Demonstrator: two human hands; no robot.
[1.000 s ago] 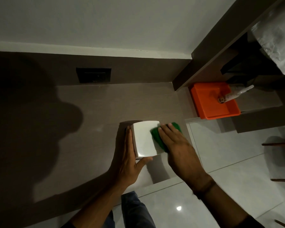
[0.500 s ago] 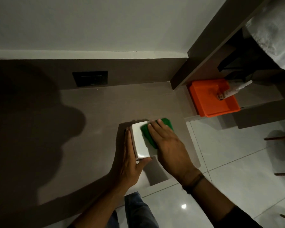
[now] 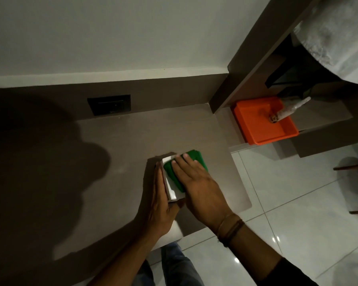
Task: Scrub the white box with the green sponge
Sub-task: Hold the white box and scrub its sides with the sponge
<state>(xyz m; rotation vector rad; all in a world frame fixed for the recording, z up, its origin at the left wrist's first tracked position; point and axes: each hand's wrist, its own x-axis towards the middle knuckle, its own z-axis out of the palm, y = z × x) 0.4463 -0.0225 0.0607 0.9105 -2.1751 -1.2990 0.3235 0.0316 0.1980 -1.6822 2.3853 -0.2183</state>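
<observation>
The white box rests on the grey-brown countertop near its right edge. My left hand lies flat against the box's left side, thumb under its near corner, holding it steady. My right hand presses the green sponge down onto the box's top face. Most of the top is hidden by the sponge and my right hand; only a white strip at the left and near edge shows.
An orange tray with a tube leaning in it sits on a lower shelf to the right. A dark wall socket is set in the backsplash. White tiled floor lies right of the counter. A shadow covers the counter's left.
My right hand has slid the sponge leftward across the box top, from its right edge to nearly its left edge. The left hand kept its hold.
</observation>
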